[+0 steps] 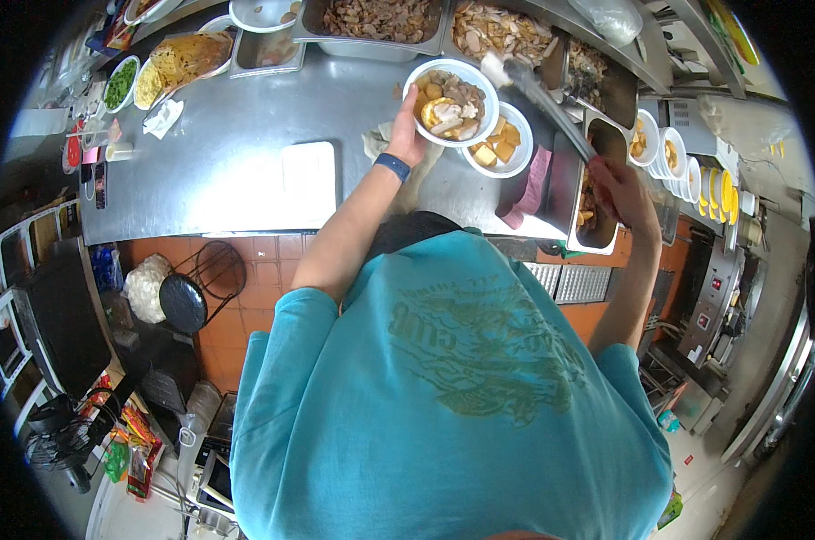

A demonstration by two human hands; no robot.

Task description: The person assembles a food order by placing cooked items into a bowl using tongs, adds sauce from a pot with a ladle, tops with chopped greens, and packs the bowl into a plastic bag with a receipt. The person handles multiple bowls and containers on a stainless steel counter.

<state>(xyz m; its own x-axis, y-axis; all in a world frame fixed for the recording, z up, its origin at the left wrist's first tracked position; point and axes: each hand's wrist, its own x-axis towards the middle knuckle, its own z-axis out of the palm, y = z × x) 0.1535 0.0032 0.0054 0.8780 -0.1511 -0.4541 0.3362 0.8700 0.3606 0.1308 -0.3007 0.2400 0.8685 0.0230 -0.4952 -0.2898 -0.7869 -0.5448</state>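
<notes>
A steel counter (219, 126) stands above orange floor tiles (268, 273). Left hand (407, 139) clasps a white bowl (489, 101); right hand (625, 191), extended, grips tongs (551, 112)

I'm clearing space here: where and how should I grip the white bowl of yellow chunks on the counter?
Probably pinch the counter bowl by its right rim, coming from the right: that round edge is exposed, while the held bowl overlaps its far-left edge.

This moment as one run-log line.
left hand: holds food bowl | right hand: grips tongs | nearby: second bowl, yellowish chunks inside
</notes>
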